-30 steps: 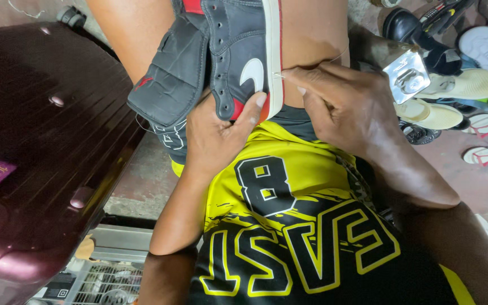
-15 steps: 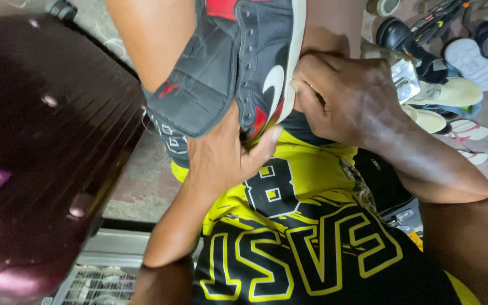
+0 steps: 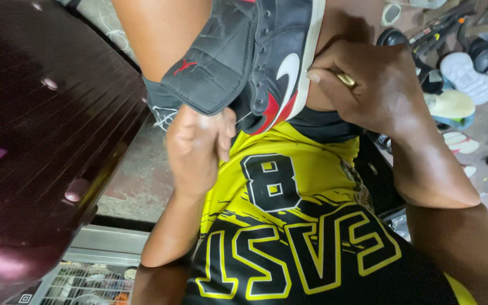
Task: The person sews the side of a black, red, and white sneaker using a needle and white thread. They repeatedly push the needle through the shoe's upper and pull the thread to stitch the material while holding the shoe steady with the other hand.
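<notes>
Sneaker (image 3: 266,62) between left hand (image 3: 196,144) and right hand (image 3: 368,85), beside maroon suitcase (image 3: 35,147).

The shoe (image 3: 266,62) is cut off by the top edge. The left hand (image 3: 199,147) hides its heel. The suitcase (image 3: 35,147) runs off the left edge.

The left hand (image 3: 199,144) sat at centre frame, fingers curled shut in a fist-like grip, its forearm running down to the lower edge. The right hand (image 3: 368,85), upper right, pinched with thumb and forefinger, a ring showing, its forearm bent toward the lower right.
</notes>
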`<move>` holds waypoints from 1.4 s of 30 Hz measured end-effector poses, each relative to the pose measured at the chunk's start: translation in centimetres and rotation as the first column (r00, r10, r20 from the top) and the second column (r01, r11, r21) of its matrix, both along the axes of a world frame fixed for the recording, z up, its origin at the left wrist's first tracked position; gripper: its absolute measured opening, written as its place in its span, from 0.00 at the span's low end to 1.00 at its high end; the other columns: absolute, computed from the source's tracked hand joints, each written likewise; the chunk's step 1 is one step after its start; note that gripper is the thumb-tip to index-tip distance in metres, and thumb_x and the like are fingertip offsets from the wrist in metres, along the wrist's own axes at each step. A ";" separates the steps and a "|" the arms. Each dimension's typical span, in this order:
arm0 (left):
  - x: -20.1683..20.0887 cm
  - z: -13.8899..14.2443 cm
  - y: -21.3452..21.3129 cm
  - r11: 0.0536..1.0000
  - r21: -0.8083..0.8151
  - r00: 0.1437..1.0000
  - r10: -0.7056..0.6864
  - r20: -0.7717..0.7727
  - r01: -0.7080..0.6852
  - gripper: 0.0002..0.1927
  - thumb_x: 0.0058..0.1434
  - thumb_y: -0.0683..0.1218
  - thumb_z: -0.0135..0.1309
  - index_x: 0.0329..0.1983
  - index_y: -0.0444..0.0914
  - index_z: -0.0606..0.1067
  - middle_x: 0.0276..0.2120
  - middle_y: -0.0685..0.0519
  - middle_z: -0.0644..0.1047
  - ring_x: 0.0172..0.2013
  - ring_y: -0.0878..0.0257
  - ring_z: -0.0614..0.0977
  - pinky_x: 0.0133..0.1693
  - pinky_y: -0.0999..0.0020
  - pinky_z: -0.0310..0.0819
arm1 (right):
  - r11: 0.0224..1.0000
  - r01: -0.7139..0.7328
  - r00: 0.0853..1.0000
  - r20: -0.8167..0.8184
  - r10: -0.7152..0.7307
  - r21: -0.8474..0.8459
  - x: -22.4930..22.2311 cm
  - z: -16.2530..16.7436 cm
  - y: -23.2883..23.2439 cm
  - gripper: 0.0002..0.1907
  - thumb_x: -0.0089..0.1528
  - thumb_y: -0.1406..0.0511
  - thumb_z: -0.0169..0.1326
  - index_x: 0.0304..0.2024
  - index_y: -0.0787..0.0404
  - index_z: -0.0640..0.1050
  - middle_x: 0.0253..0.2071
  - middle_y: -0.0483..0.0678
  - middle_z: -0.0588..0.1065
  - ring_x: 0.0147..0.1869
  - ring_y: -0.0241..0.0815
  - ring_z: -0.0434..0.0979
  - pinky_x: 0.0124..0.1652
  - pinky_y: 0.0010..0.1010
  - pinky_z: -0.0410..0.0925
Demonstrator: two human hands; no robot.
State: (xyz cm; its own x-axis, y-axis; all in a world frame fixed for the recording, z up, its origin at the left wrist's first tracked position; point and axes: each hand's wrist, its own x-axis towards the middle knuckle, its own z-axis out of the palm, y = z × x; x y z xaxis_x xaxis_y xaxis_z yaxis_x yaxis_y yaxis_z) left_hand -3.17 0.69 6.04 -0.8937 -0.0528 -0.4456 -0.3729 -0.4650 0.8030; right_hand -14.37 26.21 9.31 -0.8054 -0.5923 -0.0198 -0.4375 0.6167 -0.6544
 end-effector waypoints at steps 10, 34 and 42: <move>-3.2 -2.3 2.7 0.494 -0.821 0.856 -0.516 -0.011 0.287 0.15 0.60 0.37 0.51 0.49 0.33 0.77 0.42 0.37 0.79 0.46 0.39 0.80 0.50 0.51 0.72 | 0.988 -0.130 0.984 -0.114 0.139 0.086 0.3 -2.2 1.5 0.07 0.69 0.64 0.65 0.42 0.60 0.80 0.35 0.46 0.76 0.32 0.47 0.76 0.32 0.36 0.67; -3.3 -4.2 2.7 0.452 -0.812 0.850 -0.518 0.098 0.369 0.08 0.56 0.39 0.56 0.38 0.31 0.77 0.31 0.37 0.78 0.36 0.42 0.81 0.41 0.53 0.73 | 0.844 -0.063 0.958 -0.205 0.201 0.533 0.5 -0.4 0.4 0.24 0.72 0.51 0.57 0.26 0.55 0.72 0.21 0.47 0.68 0.22 0.44 0.69 0.23 0.37 0.59; -2.3 -2.9 2.6 0.586 -0.784 0.931 -0.365 -0.032 0.203 0.05 0.66 0.40 0.54 0.39 0.32 0.76 0.29 0.42 0.76 0.31 0.47 0.79 0.36 0.57 0.72 | 0.824 0.102 0.917 -0.374 0.139 0.557 0.1 -0.3 5.5 0.28 0.68 0.46 0.65 0.20 0.53 0.74 0.16 0.43 0.66 0.18 0.44 0.65 0.24 0.34 0.56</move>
State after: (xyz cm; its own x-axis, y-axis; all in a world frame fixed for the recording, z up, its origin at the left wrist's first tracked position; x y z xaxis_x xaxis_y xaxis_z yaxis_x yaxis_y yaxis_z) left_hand -5.46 3.28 3.09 -0.9782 -0.0272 -0.2060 -0.1964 0.4443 0.8741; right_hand -14.32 31.67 9.04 -0.8064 -0.5898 -0.0429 -0.5909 0.8064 0.0216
